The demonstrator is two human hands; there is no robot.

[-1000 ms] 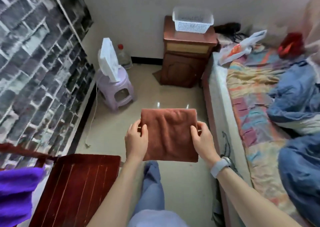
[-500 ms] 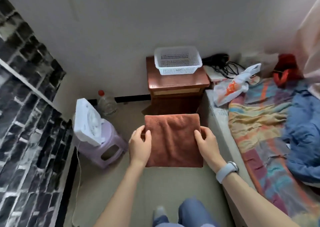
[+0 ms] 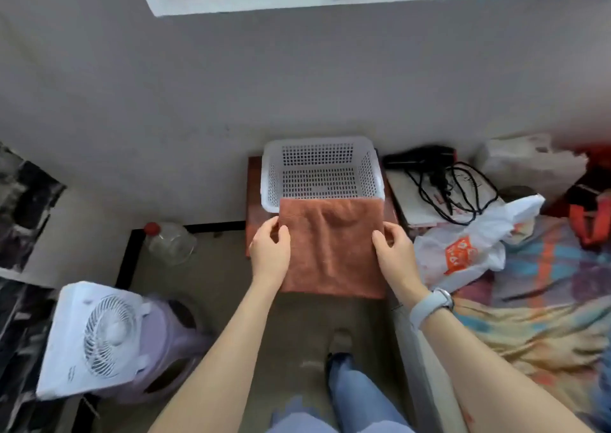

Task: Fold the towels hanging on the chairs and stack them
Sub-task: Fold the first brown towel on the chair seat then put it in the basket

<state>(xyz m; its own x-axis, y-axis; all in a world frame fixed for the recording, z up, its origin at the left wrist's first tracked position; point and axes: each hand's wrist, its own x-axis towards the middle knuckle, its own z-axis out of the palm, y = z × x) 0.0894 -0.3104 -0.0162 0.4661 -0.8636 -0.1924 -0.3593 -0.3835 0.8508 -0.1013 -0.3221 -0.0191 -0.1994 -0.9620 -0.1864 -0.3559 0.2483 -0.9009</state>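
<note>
In front of the white basket (image 3: 322, 171), one folded brown towel (image 3: 332, 247) is held flat and level by both hands, its far edge just overlapping the basket's near rim. The left hand (image 3: 270, 254) grips the towel's left edge with the thumb on top and the fingers curled beneath; the right hand (image 3: 395, 250) grips the right edge in the same manner. This two-sided hold appears intended to keep the folded layers aligned and prevent the towel from sagging or unfolding during transfer. The basket stands on a brown wooden cabinet (image 3: 253, 214) against the wall, and its open top faces upward; judged from this layout, the basket is the probable place for stacking, and the towel is positioned for lowering into it. No towel is visible inside the basket, so this would be the first of the stack. Count of items: one towel, one basket, two hands, both occupied. Right of the basket lie one black hair dryer (image 3: 420, 158) with its coiled cord and one white plastic bag (image 3: 469, 250) at the edge of the bed (image 3: 545, 284). Left of the basket, on the floor, stand one clear bottle (image 3: 168, 241) with a red cap and one white fan (image 3: 92, 336) resting on a lilac stool (image 3: 172, 343). No chairs or other towels are in view.
</note>
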